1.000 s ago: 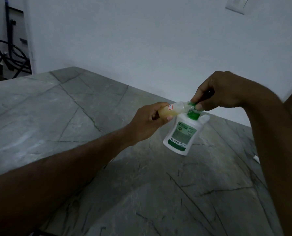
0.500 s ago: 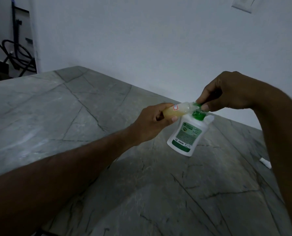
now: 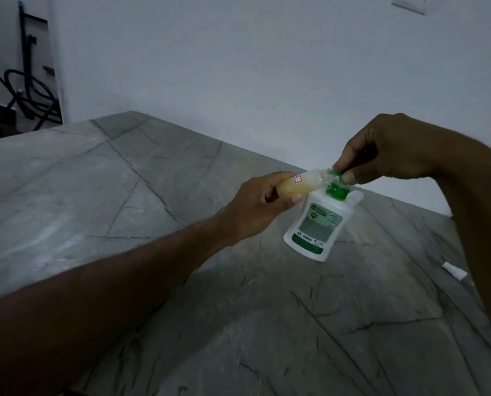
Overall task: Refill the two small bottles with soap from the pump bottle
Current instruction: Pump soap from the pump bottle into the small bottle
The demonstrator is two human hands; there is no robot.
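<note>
Head view, one frame examined.

Inspector: What did the left hand (image 3: 255,207) hold?

Clerk: It gripped a small bottle (image 3: 301,182), fingers and thumb curled round its lower end. The bottle lay close to level, its mouth turned toward the pump. Pale yellow liquid sat in the held end; the end near the pump looked clear with bubbles. A small red-edged sticker showed on its side.

Inspector: And the right hand (image 3: 387,152)?

Clerk: It was closed on the green pump head (image 3: 342,176), thumb and fingertips pinching it. The nozzle met the small bottle's mouth; whether soap was flowing could not be told.

Inspector: Where was the pump bottle (image 3: 318,224)?

Clerk: On the grey marble table (image 3: 124,195), under both hands, leaning in the wide lens. White body, green collar, green and white label toward the camera.

Inspector: Anything else noted?

Clerk: A small white object (image 3: 454,270) lay on the table to the right, partly behind the right forearm; it could not be identified. A white wall (image 3: 267,67) stood behind the table, with black cables (image 3: 30,101) at far left and a wall plate (image 3: 408,4) at the top edge.
</note>
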